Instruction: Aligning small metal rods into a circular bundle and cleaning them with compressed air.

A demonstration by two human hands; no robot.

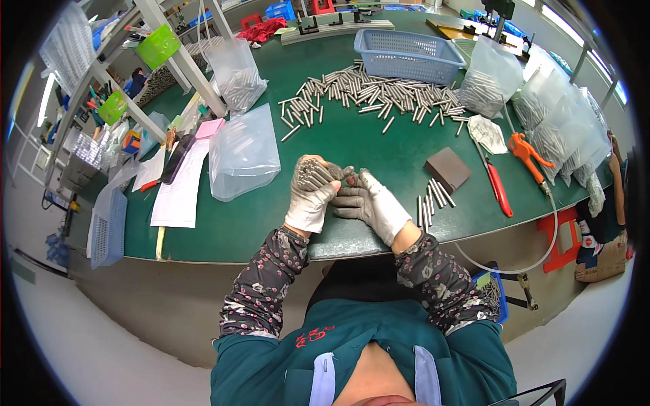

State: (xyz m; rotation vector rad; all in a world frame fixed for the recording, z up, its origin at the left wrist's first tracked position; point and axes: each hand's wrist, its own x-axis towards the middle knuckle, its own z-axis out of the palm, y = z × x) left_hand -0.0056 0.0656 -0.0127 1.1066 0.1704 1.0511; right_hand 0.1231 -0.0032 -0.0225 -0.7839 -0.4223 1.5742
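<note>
My left hand [309, 203], in a pale work glove, is closed round a bundle of metal pins [314, 174]; their ends point up and away from me. My right hand [376, 206], gloved too, lies close beside it with the fingers stretched toward the bundle and the thumb raised. No pin shows in the right hand, though its fingertips are partly hidden near the left hand. Beyond both hands spreads a heap of loose metal pins [379, 91]. To the right of my right hand, several pins [433, 201] lie apart beside a dark brown block [447, 169].
On the green table [338, 142] stand a blue plastic basket [409, 55] and pin-filled bags [489, 78]. At right lie a red-handled tool [498, 189], a white cloth [487, 134] and an orange air gun [529, 154] with a hose. A clear bag [245, 152] and papers [181, 186] lie left.
</note>
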